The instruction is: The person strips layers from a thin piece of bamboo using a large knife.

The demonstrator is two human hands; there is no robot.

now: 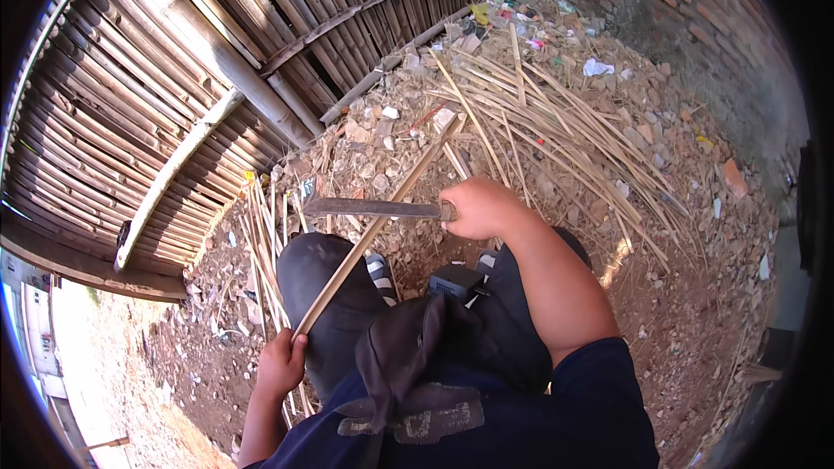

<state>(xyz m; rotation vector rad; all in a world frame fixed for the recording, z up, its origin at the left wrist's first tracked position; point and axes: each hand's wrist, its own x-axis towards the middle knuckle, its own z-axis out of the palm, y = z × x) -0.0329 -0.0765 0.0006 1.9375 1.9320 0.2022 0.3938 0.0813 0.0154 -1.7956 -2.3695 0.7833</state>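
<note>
My left hand [281,363] is closed round the near end of a long split bamboo strip [346,267]. The strip slants up and away to the right, passing over my bent left knee. In my right hand [483,207] is the short handle of a machete [369,208], its dark blade pointing left with a hooked tip. The blade lies across the strip about midway along its length; whether the edge is cutting into it I cannot tell.
Many bamboo strips [565,135] lie heaped on the rubble ahead and to the right. More strips [261,234] stand by my left knee. A bamboo-slat wall [113,95] rises at left, a brick wall [721,61] at right. A black box [456,280] sits between my knees.
</note>
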